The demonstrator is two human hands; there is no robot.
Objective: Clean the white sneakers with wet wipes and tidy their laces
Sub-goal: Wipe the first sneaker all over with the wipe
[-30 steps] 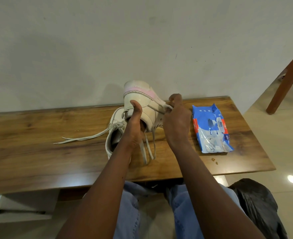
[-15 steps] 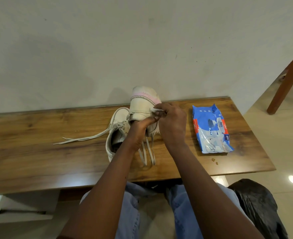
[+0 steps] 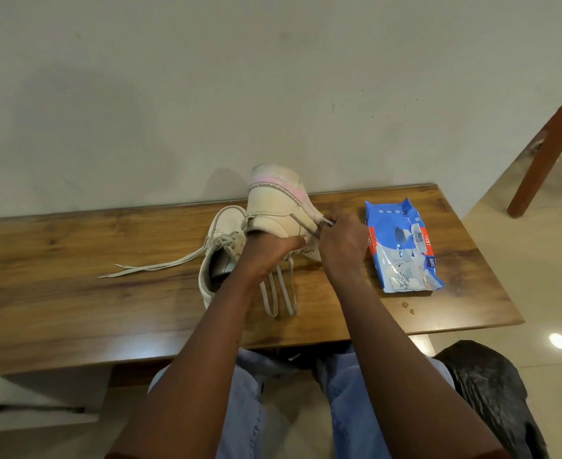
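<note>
While gripped, sneaker stands near-upright — toe up.

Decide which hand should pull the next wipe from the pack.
Right hand: it is beside the pack, though pinching a wipe; the left hand grips the raised sneaker.

White sneaker held tilted over the surface
Left grip holds it from below; right grip pinches a pale wad against its side. Second sneaker lies just beside; blue wipes pack near the right edge
</note>
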